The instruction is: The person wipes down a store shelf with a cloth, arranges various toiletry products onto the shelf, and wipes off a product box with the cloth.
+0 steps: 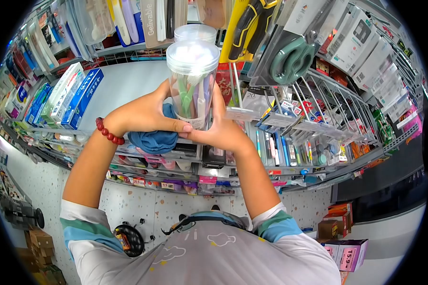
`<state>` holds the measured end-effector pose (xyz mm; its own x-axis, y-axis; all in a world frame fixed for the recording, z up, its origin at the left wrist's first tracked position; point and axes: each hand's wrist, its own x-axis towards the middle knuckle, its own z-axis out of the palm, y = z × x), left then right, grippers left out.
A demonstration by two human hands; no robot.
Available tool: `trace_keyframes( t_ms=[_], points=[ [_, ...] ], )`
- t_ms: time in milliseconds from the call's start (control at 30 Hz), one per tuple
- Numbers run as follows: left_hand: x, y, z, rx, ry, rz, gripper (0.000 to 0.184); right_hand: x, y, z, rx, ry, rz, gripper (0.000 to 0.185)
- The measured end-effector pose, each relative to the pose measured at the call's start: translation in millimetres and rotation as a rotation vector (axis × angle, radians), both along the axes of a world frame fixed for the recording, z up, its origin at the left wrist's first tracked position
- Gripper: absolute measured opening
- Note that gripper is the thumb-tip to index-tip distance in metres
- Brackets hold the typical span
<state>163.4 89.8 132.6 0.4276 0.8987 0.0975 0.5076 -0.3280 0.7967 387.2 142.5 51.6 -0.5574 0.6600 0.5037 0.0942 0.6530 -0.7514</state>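
Observation:
Both hands are wrapped round a clear plastic canister (195, 78) with a round transparent lid. It stands upright, and slim green, lilac and white items show inside; I cannot tell their kind. My left hand (147, 111) grips its left side, and a blue cloth (154, 141) hangs beneath that hand, apparently held with it. My right hand (218, 130) curls round the right side, the two thumbs meeting in front. Just behind is a second clear lidded canister (195, 32), mostly hidden. A red bead bracelet circles the left wrist.
A grey shelf (123, 85) lies behind the left hand, with toothpaste-like boxes (73, 97) at its left. Packaged scissors (292, 59) and black-and-yellow pliers-like handles (249, 28) hang at right. Below are wire dividers and a rack of pens (285, 149). A black round-seated stool (131, 240) stands on the floor.

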Motion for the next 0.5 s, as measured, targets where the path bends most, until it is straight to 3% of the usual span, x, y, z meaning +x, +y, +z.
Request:
trace_keyframes(
  t_ms=[367, 500],
  points=[
    [-1, -8, 9, 0.02, 0.018, 0.042, 0.115, -12, -4, 1, 0.067, -0.033, -0.029, 0.151],
    [-8, -6, 3, 0.046, -0.001, 0.026, 0.123, -16, -4, 6, 0.098, -0.085, -0.02, 0.151]
  ],
)
